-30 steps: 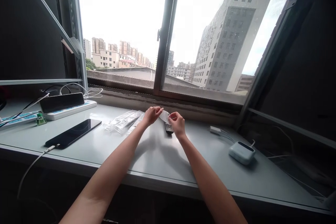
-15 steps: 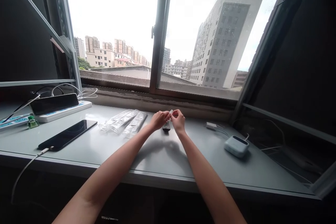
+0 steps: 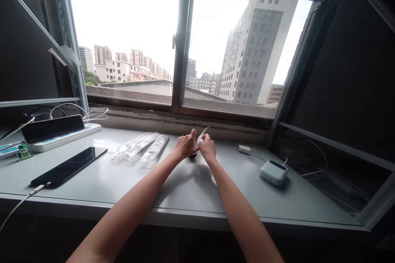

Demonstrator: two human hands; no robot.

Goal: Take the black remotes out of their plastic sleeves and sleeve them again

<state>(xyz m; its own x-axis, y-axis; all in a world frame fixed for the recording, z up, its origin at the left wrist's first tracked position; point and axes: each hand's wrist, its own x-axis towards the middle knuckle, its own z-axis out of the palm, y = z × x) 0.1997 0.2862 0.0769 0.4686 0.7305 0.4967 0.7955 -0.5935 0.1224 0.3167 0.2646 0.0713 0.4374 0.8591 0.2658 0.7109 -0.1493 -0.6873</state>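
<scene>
A thin, whitish, film-like strip (image 3: 202, 134) sticks up out of my right hand (image 3: 207, 148), whose fingers are pinched around its lower part. Its exact kind is too small to make out. Close on the left is my left hand (image 3: 184, 145), with one finger pointing up and another digit stretched toward the strip. These two digits are spread apart; whether the lower one touches the strip I cannot tell. Beneath the hands lies a dark remote control (image 3: 193, 155) on the desk, with only its near end showing.
Several clear plastic sleeves (image 3: 140, 148) lie left of my hands. Farther left are a charging phone (image 3: 69, 166), a second phone (image 3: 53, 128) leaning on a power strip (image 3: 92, 130), and a small green bottle (image 3: 24, 153). A pale blue device (image 3: 273, 172) and white charger (image 3: 245, 149) sit right.
My left fingers have spread from their pinch, and one now points up. More of the whitish strip shows above my right hand. The remote is more covered, and the view has shifted slightly.
</scene>
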